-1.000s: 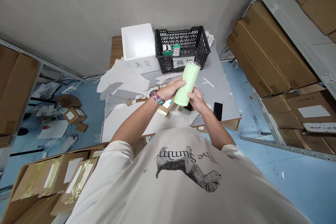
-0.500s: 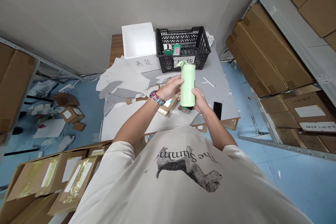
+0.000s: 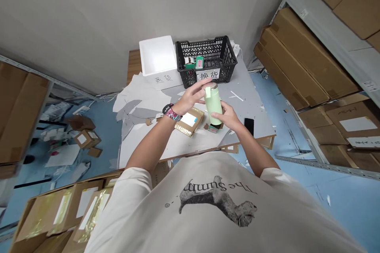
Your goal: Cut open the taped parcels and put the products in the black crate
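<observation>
My right hand (image 3: 228, 116) is wrapped round the lower side of a light green tumbler (image 3: 213, 104). The tumbler tilts a little, its lid end pointing away from me, with a green strap by the lid. My left hand (image 3: 190, 98) is open at the lid, fingers stretched out across its top; whether they touch it I cannot tell. Below the tumbler lies a small green carton (image 3: 213, 129), partly hidden. To its left a taped cardboard parcel (image 3: 190, 121) with a white label rests on the table.
A white foam box (image 3: 162, 75) and a black plastic crate (image 3: 204, 69) holding small green cartons stand at the table's back. A phone (image 3: 249, 125) lies at the right edge. Torn paper (image 3: 142, 101) covers the left side. Shelves of cardboard boxes (image 3: 305, 59) stand right.
The tumbler has tipped, its lid turning more into view. My left hand has come off the tumbler's side, and its fingers have spread over the lid. My right hand keeps its hold.
</observation>
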Motion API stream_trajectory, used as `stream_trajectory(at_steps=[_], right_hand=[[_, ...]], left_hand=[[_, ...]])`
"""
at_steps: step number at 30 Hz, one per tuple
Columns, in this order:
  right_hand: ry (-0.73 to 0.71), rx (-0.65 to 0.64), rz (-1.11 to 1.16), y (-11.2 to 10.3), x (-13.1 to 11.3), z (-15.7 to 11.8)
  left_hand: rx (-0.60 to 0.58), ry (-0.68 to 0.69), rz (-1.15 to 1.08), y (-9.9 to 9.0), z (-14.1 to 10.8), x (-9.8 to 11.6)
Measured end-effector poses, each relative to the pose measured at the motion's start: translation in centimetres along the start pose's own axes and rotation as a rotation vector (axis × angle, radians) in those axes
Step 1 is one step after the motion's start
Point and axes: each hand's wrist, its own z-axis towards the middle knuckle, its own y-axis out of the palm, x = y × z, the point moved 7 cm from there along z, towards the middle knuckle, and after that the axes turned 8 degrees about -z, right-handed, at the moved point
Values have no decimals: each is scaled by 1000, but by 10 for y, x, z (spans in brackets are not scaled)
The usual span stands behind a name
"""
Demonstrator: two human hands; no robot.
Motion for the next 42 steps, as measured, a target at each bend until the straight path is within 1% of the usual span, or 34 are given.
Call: stream_trajectory(at_steps=[3, 5, 6, 8, 10, 12, 14, 16, 20, 22, 25, 28, 31, 35, 37, 40, 42], right_hand=[[-34, -87, -56, -4, 3, 3], [-48, -83, -112, -8, 10, 0], [-51, -44, -163, -13, 16, -4], [-29, 108, -315, -25, 31, -17], [43, 271, -465, -37, 51, -36], [139, 349, -537, -42, 75, -56], [219, 362, -528, -41, 98, -69], [279, 380, -470, -39, 117, -77], [394, 385, -234, -33, 149, -82], [447, 381, -115, -28, 160, -84], [464, 392, -26, -24, 167, -86], [436, 361, -15, -21, 166, -86], [430, 325, -44, -20, 165, -85], [413, 298, -73, -20, 163, -84], [402, 296, -82, -20, 163, -84], [402, 291, -80, -18, 165, -85], [403, 285, -65, -15, 167, -85]], left_hand=[[35, 48, 182, -3, 5, 7], [102, 50, 279, -7, 3, 3], [146, 46, 315, -9, -1, 0], [241, 40, 366, -15, -12, -7], [307, 28, 388, -18, -23, -15], [331, 13, 392, -17, -30, -24], [332, 4, 390, -11, -32, -33], [319, 9, 387, -1, -31, -39], [236, 20, 439, 22, -28, -44], [193, 11, 504, 30, -30, -45], [122, 4, 608, 35, -33, -49], [38, 17, 674, 37, -34, -59], [6, 51, 695, 39, -32, -68], [-40, 85, 692, 47, -28, -74], [-31, 82, 686, 47, -27, -75], [51, 62, 700, 39, -26, -72], [82, 51, 709, 36, -27, -71]])
